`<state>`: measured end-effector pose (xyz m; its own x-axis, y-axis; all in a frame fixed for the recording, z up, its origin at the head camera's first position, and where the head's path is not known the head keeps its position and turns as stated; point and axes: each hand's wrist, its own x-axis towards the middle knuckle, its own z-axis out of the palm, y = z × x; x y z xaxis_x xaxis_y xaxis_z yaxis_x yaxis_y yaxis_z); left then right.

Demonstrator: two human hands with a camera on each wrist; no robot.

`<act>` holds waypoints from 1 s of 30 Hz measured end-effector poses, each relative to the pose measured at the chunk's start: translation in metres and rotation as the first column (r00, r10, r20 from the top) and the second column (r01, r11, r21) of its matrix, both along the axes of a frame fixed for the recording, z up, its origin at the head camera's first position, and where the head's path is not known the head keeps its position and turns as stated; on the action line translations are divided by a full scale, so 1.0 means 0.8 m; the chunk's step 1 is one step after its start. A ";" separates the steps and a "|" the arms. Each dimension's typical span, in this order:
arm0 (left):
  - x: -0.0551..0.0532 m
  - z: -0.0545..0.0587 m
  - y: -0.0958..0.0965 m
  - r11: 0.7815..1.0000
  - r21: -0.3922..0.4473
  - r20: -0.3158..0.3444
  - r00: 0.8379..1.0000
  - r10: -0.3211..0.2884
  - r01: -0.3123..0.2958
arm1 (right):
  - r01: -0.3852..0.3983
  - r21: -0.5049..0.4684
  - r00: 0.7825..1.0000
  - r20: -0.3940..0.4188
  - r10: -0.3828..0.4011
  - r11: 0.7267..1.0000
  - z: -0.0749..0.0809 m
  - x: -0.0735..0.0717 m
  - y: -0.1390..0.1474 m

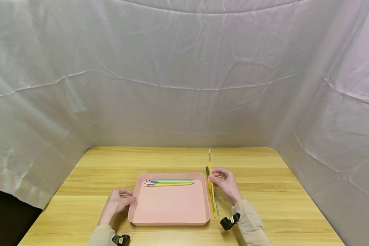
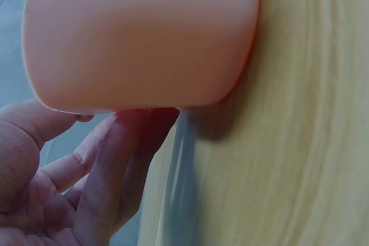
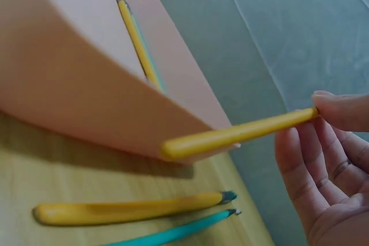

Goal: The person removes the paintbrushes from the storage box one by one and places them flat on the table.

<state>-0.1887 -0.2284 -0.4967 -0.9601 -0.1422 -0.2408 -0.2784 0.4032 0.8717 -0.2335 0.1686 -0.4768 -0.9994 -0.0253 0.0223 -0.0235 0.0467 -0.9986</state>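
Head view: pink tray (image 1: 172,208) sits near the middle of the desk (image 1: 279,191), towards its near side. Left hand (image 1: 117,202) at the tray's left edge, grip closed around the rim. Right hand (image 1: 226,182) is just right of the tray, grip pinching a yellow paintbrush (image 1: 213,198); bristles point far, handle end near. Under it, a dark-tipped yellow tool (image 1: 207,171) and a teal brush (image 1: 217,205) lie on the desk, just beside the tray's right edge. Small bunch of paintbrushes (image 1: 172,185) in the far part of the tray, laid side by side, bristles left, handles right. Grey-white curtain (image 1: 184,112) hangs at the far side and both flanks.

Left wrist view: outside of the tray wall, close up. Thumb at the rim, other fingers bent lower against the wall.

Right wrist view: held yellow paintbrush between thumb and fingertips, handle end clear of the desk; bristles hidden here. Dark-tipped tool and teal brush lie below it, nearly parallel. Part of the bunch shows inside the tray.
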 end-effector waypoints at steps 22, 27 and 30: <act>0.000 0.000 0.001 1.000 0.014 -0.006 1.000 -0.003 0.003 | 0.189 0.038 0.978 0.080 -0.191 0.981 -0.045 0.007 0.012; 0.000 0.000 0.001 1.000 0.015 -0.009 1.000 0.002 -0.002 | 0.196 0.083 0.977 0.063 -0.202 0.977 -0.050 0.007 0.011; 0.001 0.001 0.001 1.000 0.003 -0.008 1.000 0.003 -0.003 | 0.202 0.154 0.976 0.046 -0.211 0.967 -0.053 0.006 0.012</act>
